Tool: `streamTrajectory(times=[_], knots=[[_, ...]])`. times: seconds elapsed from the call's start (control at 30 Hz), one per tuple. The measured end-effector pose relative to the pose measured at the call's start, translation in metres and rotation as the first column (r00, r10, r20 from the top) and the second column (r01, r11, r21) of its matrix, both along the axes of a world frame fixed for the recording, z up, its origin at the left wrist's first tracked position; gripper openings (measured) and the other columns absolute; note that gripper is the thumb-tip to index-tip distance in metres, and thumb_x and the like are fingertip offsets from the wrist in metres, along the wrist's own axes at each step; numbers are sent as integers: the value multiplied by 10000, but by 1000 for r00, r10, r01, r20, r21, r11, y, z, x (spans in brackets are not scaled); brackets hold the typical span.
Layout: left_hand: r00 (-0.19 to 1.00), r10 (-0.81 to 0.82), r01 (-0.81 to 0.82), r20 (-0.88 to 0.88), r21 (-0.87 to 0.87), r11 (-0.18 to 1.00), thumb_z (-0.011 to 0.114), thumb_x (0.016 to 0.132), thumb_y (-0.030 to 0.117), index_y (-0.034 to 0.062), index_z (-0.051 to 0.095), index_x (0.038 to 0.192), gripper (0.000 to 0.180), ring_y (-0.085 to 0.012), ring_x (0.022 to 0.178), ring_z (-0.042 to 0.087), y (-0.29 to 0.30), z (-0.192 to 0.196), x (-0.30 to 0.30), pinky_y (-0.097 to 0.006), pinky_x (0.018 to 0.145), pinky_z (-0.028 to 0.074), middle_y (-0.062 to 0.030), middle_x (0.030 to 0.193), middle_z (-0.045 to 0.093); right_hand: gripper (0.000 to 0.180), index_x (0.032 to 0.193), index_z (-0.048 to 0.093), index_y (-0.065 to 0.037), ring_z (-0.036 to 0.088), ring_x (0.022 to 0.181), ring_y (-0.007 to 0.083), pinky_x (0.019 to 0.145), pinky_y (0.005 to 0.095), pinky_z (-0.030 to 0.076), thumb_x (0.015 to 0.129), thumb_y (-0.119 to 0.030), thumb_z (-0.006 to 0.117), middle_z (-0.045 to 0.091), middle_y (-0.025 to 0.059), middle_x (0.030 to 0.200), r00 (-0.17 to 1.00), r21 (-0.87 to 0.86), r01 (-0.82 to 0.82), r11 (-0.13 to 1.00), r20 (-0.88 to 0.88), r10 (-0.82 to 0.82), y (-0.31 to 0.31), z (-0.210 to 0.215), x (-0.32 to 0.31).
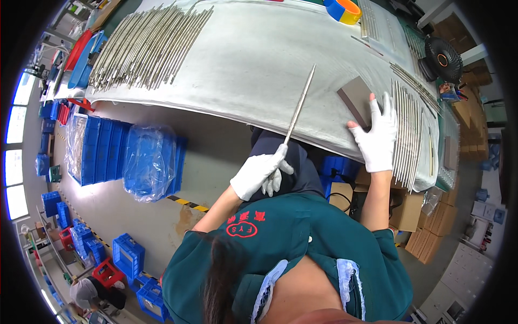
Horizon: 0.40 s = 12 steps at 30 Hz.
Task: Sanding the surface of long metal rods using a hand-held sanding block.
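Observation:
My left hand (261, 173), in a white glove, is closed on the near end of a slim metal rod (300, 107). The rod slants up and away over the table's front edge, its far end tapering to a point. My right hand (376, 135) wears a white glove that leaves the thumb and index fingertips bare. Its fingers are spread beside a grey-brown rectangular block (356, 97); whether they touch it I cannot tell. Just right of that hand lies a row of metal rods (408, 135). A larger batch of similar rods (145, 48) covers the table's far left.
The white-covered table (243, 65) spans the front. A tape roll (343, 11) and a black fan (442, 58) stand at the back right. Stacked blue crates (100, 148) and a plastic-lined crate (148, 162) are at left, cardboard boxes (429, 235) at right. Another person (89, 291) is far lower left.

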<state>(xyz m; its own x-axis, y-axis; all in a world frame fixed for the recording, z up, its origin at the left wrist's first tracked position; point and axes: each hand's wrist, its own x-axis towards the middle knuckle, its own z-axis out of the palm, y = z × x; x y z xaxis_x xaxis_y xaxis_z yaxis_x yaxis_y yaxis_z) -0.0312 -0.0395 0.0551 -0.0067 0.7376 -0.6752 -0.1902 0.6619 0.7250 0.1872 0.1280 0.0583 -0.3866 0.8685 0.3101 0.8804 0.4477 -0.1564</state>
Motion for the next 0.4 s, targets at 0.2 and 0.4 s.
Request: streamTrajectory(times=[0.2,0.4], knots=[[949,-280,260,147,139,956,450,916,518,16,647,709,578,-119,337,476,21,32,12,-215,354,370,-72,470,551,508,1208,551,-163,420,1246,356,981,438,387,720,-111,682,448,149,1346,726,-24,-680,733,-164,668,-40,16,-58],[960,-200,266,-196,410,873,410,900,576,108,676,1053,559,-123,548,592,22,53,15,-247,576,481,-65,684,670,226,1125,583,-132,539,1126,384,912,462,462,913,-73,529,534,164,1268,243,77,-664,744,-919,311,-25,4,-39]])
